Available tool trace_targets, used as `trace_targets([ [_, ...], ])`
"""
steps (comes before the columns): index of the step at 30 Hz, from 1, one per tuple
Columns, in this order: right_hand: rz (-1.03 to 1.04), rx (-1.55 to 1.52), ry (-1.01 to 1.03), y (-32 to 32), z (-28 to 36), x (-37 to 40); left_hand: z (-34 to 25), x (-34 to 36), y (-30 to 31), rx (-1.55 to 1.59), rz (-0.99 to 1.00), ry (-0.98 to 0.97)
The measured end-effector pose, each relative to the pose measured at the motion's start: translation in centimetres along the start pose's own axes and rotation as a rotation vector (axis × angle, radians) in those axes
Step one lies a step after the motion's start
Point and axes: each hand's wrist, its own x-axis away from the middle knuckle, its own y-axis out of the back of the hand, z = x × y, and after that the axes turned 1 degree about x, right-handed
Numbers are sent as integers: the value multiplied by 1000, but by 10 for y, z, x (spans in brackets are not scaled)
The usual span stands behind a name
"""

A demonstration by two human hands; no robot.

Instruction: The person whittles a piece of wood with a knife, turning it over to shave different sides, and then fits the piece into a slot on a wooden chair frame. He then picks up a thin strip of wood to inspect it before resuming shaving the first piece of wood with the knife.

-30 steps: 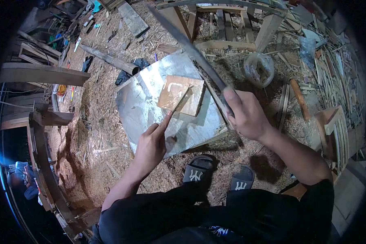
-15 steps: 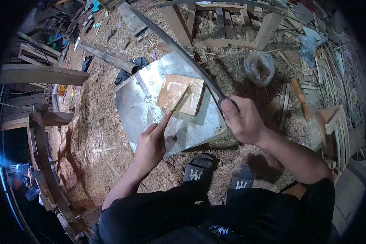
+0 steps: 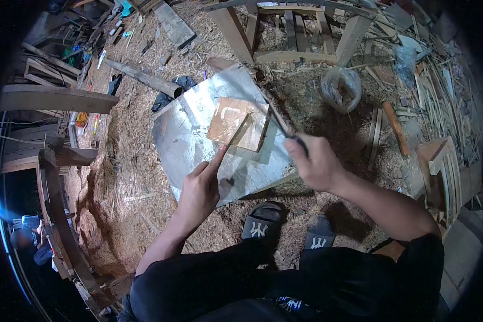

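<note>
My left hand [image 3: 197, 192] is closed round a thin wooden stick [image 3: 238, 132], its index finger stretched along it. The stick's far end rests on a flat wooden block [image 3: 229, 115], which has a pale curved mark on top. Under the block is a grey metal-topped board [image 3: 185, 145]. Over the board's right side, my right hand [image 3: 317, 165] grips the dark handle of a machete [image 3: 282, 121]. Its blade points away from me, strongly foreshortened and smeared, close to the board's right edge.
Wood shavings cover the ground. A clear plastic bag [image 3: 341, 90] lies beyond my right hand, a wooden frame [image 3: 295, 56] stands at the far side, and a round pole [image 3: 145, 78] lies to the left. Another person [image 3: 35, 241] is at the far left.
The machete has swung down from a raised position across the far side of the board, and my right hand has tilted with it. My left hand, the stick and the block stay nearly still.
</note>
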Motion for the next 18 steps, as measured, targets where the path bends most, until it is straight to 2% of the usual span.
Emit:
trace_targets([
  [1,66,91,-153,-3,-4,0,-1,-1,1,5,-3,9],
  [3,46,133,-114,0,-3,2,8,-5,-6,91,-52,-51],
  [5,165,65,-305,7,5,-1,17,-3,-5,180,-95,-101],
  [6,168,64,-307,6,2,0,13,-6,6,332,16,120],
  [7,106,46,-245,8,-3,-1,10,-9,15,484,122,338],
  [9,50,31,-183,11,-2,-2,11,-9,21,543,140,345],
  [11,2,42,-164,16,5,-1,13,-8,24,814,225,432],
  [12,1,41,-165,16,4,-1,7,-8,26,813,227,432],
  [14,-76,85,62,16,0,-3,-6,-8,30,822,270,545],
  [18,7,205,29,18,0,-5,0,-7,29,872,294,548],
])
